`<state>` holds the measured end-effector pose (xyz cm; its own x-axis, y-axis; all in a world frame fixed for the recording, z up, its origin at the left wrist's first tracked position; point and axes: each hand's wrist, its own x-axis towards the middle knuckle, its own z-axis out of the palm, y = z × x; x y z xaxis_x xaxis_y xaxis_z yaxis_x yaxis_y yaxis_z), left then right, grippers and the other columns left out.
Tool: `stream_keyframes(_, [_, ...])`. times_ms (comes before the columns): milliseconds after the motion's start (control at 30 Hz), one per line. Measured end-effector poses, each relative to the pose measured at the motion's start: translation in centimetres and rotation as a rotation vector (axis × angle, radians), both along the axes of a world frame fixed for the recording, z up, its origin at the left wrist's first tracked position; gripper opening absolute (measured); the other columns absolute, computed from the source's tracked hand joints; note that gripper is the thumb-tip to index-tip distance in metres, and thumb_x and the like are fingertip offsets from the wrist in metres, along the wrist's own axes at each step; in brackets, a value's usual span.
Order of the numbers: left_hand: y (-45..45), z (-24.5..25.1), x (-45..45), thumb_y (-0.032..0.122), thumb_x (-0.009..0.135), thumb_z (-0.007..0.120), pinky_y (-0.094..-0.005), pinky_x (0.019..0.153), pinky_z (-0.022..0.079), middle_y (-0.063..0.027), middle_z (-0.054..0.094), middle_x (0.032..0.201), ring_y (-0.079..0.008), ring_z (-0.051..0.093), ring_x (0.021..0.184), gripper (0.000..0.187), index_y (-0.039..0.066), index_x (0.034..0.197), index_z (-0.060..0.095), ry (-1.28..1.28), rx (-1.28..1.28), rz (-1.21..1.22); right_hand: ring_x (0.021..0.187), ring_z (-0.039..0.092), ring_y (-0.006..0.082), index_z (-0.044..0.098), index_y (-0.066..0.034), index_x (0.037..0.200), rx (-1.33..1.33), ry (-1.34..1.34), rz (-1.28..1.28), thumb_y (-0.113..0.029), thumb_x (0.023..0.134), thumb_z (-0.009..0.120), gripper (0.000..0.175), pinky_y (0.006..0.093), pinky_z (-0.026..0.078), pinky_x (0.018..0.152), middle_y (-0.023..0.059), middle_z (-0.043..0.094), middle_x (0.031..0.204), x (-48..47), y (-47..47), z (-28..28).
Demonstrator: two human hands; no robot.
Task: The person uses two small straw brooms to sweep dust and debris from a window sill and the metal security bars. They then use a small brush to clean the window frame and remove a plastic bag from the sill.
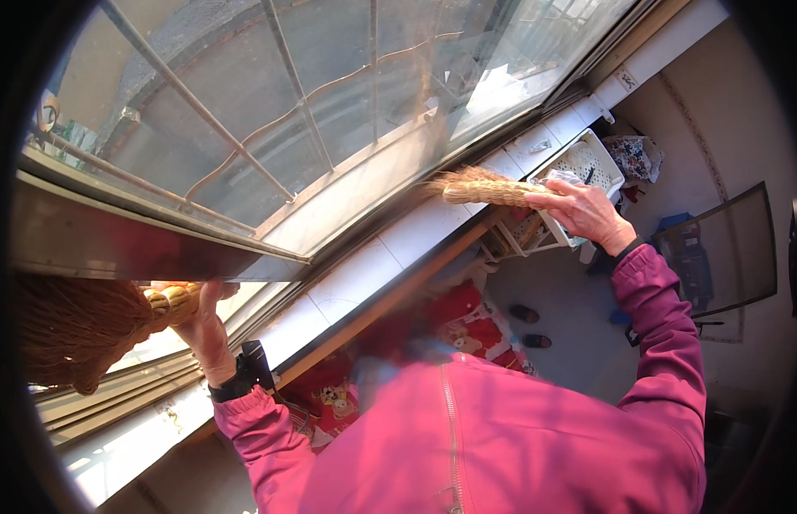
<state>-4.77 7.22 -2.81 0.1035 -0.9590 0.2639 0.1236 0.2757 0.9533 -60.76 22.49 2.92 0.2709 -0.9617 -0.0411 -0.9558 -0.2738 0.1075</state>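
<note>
My right hand (582, 212) grips a small straw whisk brush (495, 191) by its bound handle. Its frayed bristle end meets the lower track of the sliding window (411, 189), above the white tiled sill. On the left, my left hand (205, 327) holds the yellow bound neck of a larger broom (83, 327) with reddish-brown bristles. Those bristles hang out toward the left rim of the view. The left thumb lies by the bottom edge of the window sash (173, 250); some of its fingers are hidden behind the broom and the sash.
Metal security bars (289, 83) show through the glass. White tiles (353, 283) cover the sill, edged by a wooden strip. A white plastic basket (607, 164) stands by my right hand. Below lie red patterned bedding (475, 327) and dark slippers (533, 327) on the floor.
</note>
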Motion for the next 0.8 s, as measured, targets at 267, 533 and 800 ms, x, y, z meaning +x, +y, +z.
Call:
stream_keyframes(267, [0.3, 1.5, -0.3, -0.010, 0.079, 0.078, -0.0302, 0.066, 0.061, -0.0085, 0.067, 0.088, -0.0182, 0.069, 0.070, 0.035, 0.002, 0.101, 0.054, -0.015, 0.011, 0.035, 0.080, 0.068, 0.0313, 0.065, -0.0217, 0.127, 0.071, -0.066, -0.189, -0.005, 0.086, 0.064, 0.044, 0.0394, 0.056, 0.069, 0.0078, 0.063, 0.104, 0.4, 3.0, 5.0])
stream_keyframes(533, [1.3, 2.1, 2.7, -0.010, 0.078, 0.079, -0.0323, 0.063, 0.062, -0.0085, 0.066, 0.083, -0.0193, 0.069, 0.068, 0.042, 0.007, 0.104, 0.049, 0.069, -0.001, 0.063, 0.080, 0.068, 0.0248, 0.065, -0.0269, 0.126, 0.157, -0.312, 0.227, -0.008, 0.079, 0.072, 0.051, 0.0343, 0.057, 0.065, 0.0057, 0.061, 0.111, 13.4, 0.6, 2.4])
stream_keyframes(800, [2.5, 2.9, 6.9, -0.005, 0.077, 0.083, -0.0316, 0.068, 0.062, -0.0060, 0.067, 0.085, -0.0175, 0.069, 0.072, 0.037, 0.005, 0.101, 0.057, 0.040, 0.056, 0.112, 0.081, 0.067, 0.0301, 0.065, -0.0225, 0.126, 0.104, -0.304, 0.170, -0.005, 0.083, 0.066, 0.046, 0.0379, 0.056, 0.069, 0.0074, 0.061, 0.109, 12.4, -1.7, -1.1])
